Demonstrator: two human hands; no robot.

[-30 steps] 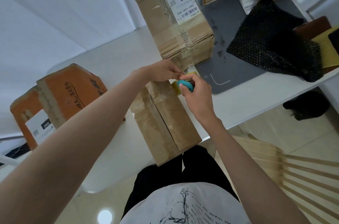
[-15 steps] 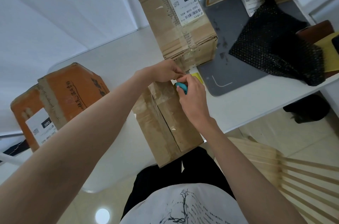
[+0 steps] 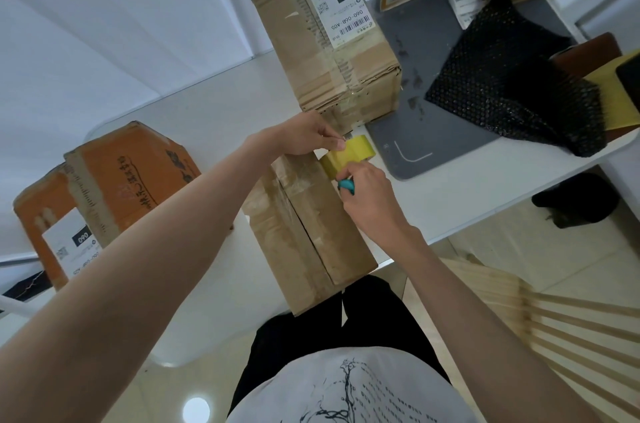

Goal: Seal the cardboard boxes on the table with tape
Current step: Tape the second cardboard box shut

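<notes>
fingers of our left hand [image 3: 313, 133] pinch the tape roll [image 3: 349, 155] at the far end of the brown box [image 3: 311, 225]; our right hand [image 3: 367, 195] grips a teal cutter [image 3: 346, 185]. cutting seems next, needing taut tape.

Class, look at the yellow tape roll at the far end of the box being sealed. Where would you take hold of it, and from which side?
Grip the tape roll across its outer band, coming from the right. It appears to stand on edge beside the near box, the left hand pinches its left side, and the right hand already works from the near right, holding a teal tool.
</notes>
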